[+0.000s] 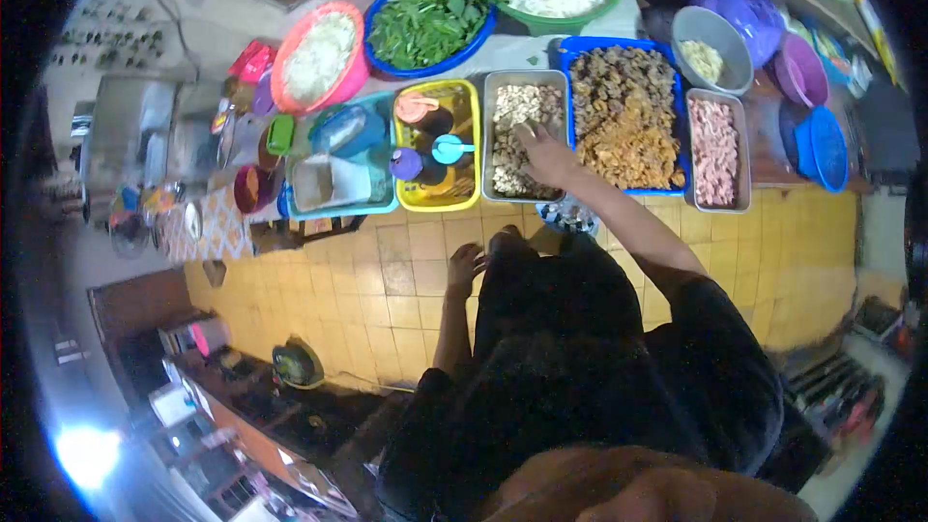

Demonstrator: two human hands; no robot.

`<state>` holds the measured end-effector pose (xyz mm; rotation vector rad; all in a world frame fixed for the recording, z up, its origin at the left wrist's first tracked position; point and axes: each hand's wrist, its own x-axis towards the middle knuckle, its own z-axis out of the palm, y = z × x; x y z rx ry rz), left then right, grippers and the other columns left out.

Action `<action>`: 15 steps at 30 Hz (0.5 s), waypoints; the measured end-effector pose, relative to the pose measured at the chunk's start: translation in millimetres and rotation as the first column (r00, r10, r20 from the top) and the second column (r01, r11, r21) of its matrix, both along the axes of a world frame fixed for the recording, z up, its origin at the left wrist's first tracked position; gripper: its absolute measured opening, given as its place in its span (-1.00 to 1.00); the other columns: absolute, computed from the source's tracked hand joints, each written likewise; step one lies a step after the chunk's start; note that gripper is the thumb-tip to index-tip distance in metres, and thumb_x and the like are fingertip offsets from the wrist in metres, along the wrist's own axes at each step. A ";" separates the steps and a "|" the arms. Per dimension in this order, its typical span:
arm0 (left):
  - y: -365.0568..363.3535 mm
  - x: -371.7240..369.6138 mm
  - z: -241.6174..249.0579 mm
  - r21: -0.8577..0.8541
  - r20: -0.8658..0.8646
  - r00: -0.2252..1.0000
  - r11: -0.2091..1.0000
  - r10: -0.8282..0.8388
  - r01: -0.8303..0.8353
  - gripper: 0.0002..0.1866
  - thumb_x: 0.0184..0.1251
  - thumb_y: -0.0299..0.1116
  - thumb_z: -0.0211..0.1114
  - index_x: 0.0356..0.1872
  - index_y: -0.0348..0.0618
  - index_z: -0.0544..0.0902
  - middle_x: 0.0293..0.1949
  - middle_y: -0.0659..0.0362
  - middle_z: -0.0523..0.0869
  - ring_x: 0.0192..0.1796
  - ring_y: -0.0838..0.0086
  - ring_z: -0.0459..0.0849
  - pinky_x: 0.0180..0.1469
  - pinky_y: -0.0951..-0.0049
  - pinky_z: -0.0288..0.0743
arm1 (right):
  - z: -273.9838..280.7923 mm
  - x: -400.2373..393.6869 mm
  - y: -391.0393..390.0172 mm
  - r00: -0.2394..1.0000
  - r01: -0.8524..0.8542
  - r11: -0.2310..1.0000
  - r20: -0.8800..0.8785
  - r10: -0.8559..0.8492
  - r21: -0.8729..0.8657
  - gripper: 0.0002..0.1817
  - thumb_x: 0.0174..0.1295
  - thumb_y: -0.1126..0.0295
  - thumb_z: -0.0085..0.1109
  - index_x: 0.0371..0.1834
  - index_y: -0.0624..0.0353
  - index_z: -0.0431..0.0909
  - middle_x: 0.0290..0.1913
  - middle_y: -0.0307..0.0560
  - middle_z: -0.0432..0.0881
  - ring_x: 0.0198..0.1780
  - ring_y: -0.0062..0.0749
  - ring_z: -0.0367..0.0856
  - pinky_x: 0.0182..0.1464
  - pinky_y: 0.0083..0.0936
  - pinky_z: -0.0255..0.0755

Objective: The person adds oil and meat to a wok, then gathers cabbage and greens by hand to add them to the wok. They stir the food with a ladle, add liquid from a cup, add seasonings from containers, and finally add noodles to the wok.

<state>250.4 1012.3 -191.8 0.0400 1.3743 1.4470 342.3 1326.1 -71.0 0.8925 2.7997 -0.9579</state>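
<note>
My right hand [549, 157] reaches into a metal tray [561, 87] of small chopped pale and brown pieces [522, 101]. Its fingers stretch down onto the pieces and are partly hidden from above; no lifted item shows in them. Low at my side hangs my left hand [466, 268], loosely curled with its fingers apart and holding nothing. Right of the metal tray stands a blue tray [567, 63] heaped with brown and orange-brown food chunks [623, 106]. To its left is a yellow basin [476, 111] with bottle-like containers and a light blue cup [449, 148].
Behind are a green basin [498, 0] of white strands, a blue basin [372, 53] of leafy greens and a pink basin [360, 68]. A metal tray [744, 159] of pink pieces stands right, beneath a grey bowl [739, 68]. Yellow tiles [387, 280] cover the floor.
</note>
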 end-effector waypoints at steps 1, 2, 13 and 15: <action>26.2 10.5 12.8 -0.029 0.059 0.998 0.999 0.026 -0.025 -0.63 0.28 -0.50 0.09 0.10 -0.34 0.35 -0.03 0.04 0.57 -0.05 0.33 0.64 -0.13 0.45 0.62 | -9.5 -16.5 5.4 0.987 -0.038 0.989 0.161 0.015 0.144 -0.22 0.10 0.37 0.11 0.43 -0.08 0.00 0.42 0.31 -0.01 0.40 0.28 0.00 0.32 0.05 0.11; 43.8 16.7 18.6 0.090 0.035 0.998 0.995 -0.050 0.047 -0.58 0.29 -0.43 0.14 0.14 -0.33 0.32 0.02 -0.02 0.56 -0.03 0.28 0.63 -0.07 0.40 0.59 | -34.1 -32.7 15.6 0.988 -0.060 0.988 0.150 0.038 0.143 -0.22 0.10 0.37 0.11 0.43 -0.08 0.00 0.42 0.31 -0.01 0.40 0.28 0.00 0.32 0.05 0.11; 151.8 37.3 71.7 0.360 -0.193 0.942 0.873 -0.274 0.328 -0.51 0.37 -0.12 0.07 0.16 -0.29 0.37 0.08 0.00 0.54 0.07 0.15 0.55 0.15 0.09 0.41 | -158.0 -50.9 48.6 0.871 -0.454 0.557 0.478 0.114 0.695 -0.36 0.06 0.41 0.01 0.29 0.25 0.15 0.07 0.28 0.37 0.17 0.17 0.36 0.18 0.04 0.34; 157.9 29.2 100.8 0.289 0.436 0.876 0.954 -0.208 0.082 -0.52 0.37 -0.11 0.06 0.14 -0.28 0.39 0.07 0.00 0.54 0.07 0.14 0.54 0.14 0.05 0.41 | -201.9 -41.2 45.1 0.986 -0.062 0.547 -0.036 0.165 0.835 -0.56 0.19 0.43 -0.19 0.15 0.32 0.32 -0.13 0.24 0.54 -0.25 0.08 0.64 -0.05 -0.11 0.55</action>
